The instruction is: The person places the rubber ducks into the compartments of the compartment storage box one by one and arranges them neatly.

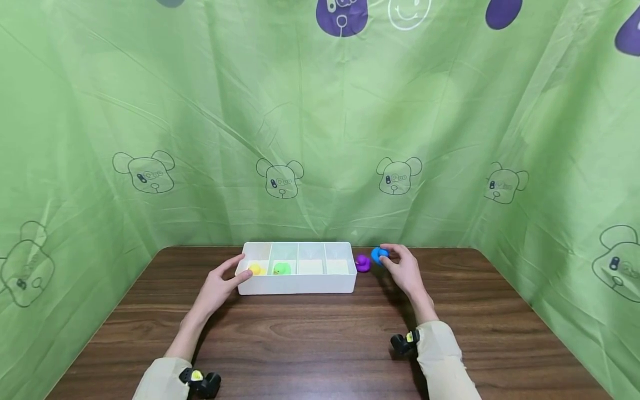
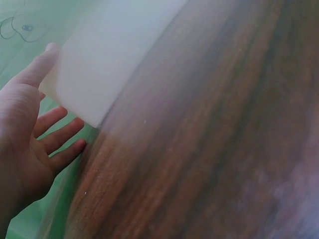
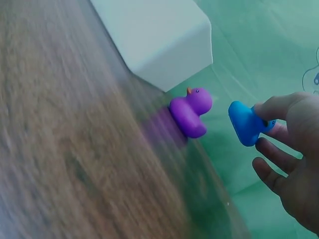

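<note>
My right hand [image 1: 406,272] pinches a blue rubber duck [image 3: 244,124] between thumb and fingers, near the table's far edge. Just left of it a purple rubber duck [image 3: 189,113] sits on the table, beside the right end of a white divided box [image 1: 296,284]. My left hand [image 1: 216,289] rests against the box's left end, thumb at the front corner; its visible fingers are spread and fairly straight in the left wrist view. Inside the box, a yellow duck [image 1: 257,270] lies in the leftmost compartment, and a green duck [image 1: 282,269] in the compartment to its right.
The box stands on a dark wooden table [image 1: 300,344], close to its far edge. A green curtain [image 1: 330,133] with printed bear faces hangs behind the table and along both sides. A small black camera is strapped at each sleeve.
</note>
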`<move>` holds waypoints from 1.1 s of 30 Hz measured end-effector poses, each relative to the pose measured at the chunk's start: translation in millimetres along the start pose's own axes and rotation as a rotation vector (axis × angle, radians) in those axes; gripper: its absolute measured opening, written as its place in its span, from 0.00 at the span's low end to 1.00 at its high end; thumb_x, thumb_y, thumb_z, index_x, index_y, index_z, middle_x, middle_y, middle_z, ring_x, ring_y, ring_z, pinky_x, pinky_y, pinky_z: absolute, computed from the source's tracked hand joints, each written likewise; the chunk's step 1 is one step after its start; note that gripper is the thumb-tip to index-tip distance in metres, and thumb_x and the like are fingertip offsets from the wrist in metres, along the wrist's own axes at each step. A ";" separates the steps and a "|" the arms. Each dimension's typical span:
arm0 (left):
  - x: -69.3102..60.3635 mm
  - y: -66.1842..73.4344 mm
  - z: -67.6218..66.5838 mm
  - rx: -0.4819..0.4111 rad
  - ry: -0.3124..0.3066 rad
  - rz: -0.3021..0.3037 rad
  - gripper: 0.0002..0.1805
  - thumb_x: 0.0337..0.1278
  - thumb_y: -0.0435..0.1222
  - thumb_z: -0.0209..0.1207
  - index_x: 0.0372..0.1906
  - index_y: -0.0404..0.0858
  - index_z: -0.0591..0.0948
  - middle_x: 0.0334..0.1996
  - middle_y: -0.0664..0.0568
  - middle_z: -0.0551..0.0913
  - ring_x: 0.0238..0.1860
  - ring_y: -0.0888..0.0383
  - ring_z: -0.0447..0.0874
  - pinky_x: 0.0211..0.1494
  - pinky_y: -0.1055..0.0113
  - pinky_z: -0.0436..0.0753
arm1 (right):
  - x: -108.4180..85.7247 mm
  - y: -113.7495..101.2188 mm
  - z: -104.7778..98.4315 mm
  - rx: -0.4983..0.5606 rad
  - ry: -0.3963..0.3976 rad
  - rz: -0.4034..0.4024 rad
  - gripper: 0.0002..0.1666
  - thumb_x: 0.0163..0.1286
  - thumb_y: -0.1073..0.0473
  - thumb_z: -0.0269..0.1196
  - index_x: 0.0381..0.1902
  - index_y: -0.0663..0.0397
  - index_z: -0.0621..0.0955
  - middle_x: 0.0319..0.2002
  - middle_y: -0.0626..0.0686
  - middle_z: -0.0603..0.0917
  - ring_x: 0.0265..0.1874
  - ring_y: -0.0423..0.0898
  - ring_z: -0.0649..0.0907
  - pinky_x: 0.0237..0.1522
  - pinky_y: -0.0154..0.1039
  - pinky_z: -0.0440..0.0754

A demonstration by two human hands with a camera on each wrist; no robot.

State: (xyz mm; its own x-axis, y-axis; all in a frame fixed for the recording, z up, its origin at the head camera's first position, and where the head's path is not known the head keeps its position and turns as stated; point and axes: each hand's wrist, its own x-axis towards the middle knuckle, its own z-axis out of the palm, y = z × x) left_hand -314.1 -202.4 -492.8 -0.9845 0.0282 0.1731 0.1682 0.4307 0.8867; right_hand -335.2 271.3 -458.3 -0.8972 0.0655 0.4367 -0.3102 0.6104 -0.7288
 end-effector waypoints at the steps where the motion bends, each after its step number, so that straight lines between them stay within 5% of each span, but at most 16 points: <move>1: -0.1 -0.5 0.4 -0.001 0.002 0.001 0.39 0.57 0.58 0.65 0.72 0.53 0.69 0.74 0.48 0.66 0.73 0.49 0.60 0.67 0.48 0.66 | 0.2 -1.6 0.5 0.001 0.001 -0.005 0.18 0.68 0.61 0.67 0.55 0.57 0.83 0.51 0.59 0.81 0.52 0.55 0.82 0.55 0.49 0.79; 18: 2.0 0.9 -0.3 -0.007 -0.003 0.001 0.39 0.57 0.58 0.65 0.72 0.52 0.69 0.74 0.48 0.66 0.74 0.49 0.58 0.69 0.46 0.64 | 4.3 -21.0 11.8 0.006 0.002 -0.104 0.17 0.67 0.63 0.66 0.54 0.57 0.84 0.46 0.59 0.83 0.43 0.51 0.82 0.46 0.44 0.82; 27: 2.7 1.8 -1.9 -0.003 -0.003 0.001 0.39 0.56 0.59 0.65 0.72 0.53 0.70 0.74 0.48 0.66 0.75 0.48 0.56 0.71 0.44 0.61 | 5.1 -33.1 14.9 0.038 -0.032 -0.117 0.17 0.67 0.63 0.67 0.54 0.56 0.84 0.45 0.58 0.83 0.43 0.51 0.83 0.48 0.55 0.81; 33: 3.9 0.4 -1.6 -0.006 -0.011 -0.005 0.39 0.57 0.59 0.65 0.72 0.54 0.69 0.74 0.48 0.66 0.72 0.49 0.62 0.66 0.49 0.68 | 2.4 -40.0 21.9 0.020 -0.046 -0.125 0.18 0.66 0.63 0.67 0.54 0.56 0.84 0.44 0.56 0.83 0.41 0.48 0.81 0.43 0.39 0.81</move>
State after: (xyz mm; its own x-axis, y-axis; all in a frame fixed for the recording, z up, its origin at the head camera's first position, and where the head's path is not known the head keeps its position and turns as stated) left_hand -317.9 -203.5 -491.1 -0.9858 0.0359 0.1643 0.1639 0.4258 0.8899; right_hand -331.8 229.7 -439.7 -0.8644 -0.0468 0.5006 -0.4265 0.5954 -0.6809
